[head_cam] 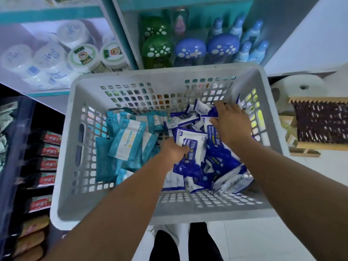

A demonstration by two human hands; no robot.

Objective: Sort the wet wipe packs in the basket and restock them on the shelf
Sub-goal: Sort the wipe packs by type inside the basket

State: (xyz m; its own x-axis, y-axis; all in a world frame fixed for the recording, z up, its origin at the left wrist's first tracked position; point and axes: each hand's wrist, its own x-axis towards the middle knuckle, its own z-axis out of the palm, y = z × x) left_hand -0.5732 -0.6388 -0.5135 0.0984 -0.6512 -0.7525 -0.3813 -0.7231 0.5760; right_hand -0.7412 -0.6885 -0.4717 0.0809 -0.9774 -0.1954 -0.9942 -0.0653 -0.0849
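Observation:
A grey perforated basket stands in front of me. Teal and white wet wipe packs lie heaped in its left half. Dark blue and white alcohol wipe packs fill its right half. My left hand is in the middle of the basket, its thumb pinching the edge of a blue "75%" pack. Over the far right blue packs, my right hand has its fingers curled onto a blue pack. Both forearms reach in over the near rim.
Shelves rise behind the basket: white tubs at left, green and blue bottles in the middle. Red-labelled boxes line a dark shelf at lower left. A wooden brush and white rolls lie at right. My legs show below.

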